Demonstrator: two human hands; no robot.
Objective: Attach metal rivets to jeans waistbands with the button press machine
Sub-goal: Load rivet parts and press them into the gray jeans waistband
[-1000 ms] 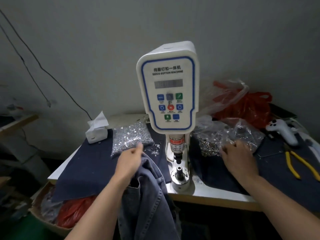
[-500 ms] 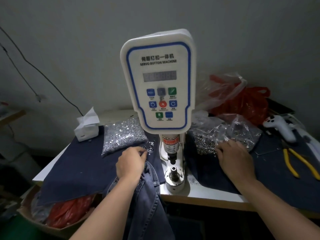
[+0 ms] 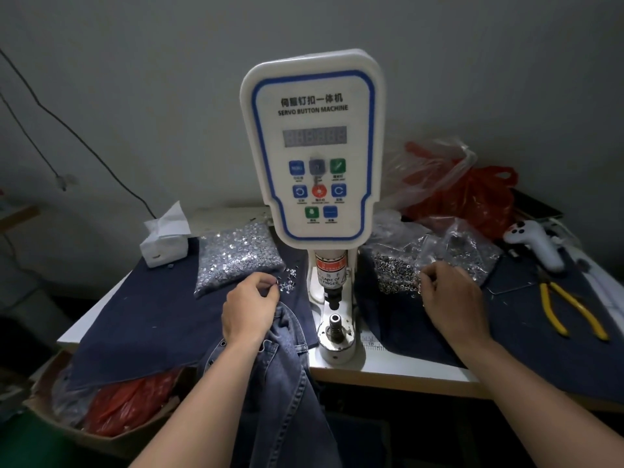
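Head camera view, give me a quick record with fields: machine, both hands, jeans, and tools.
machine: button press machine upright on the table, lower die bare
left hand: left hand pinching at loose rivets, jeans under it
right hand: right hand picking in the ring pile
tools: yellow pliers at right

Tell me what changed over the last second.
The left hand moved forward off the jeans to pinch at the loose rivets beside the bag. The right hand stayed at the ring pile, fingers curling in. Press machine and pliers unchanged.
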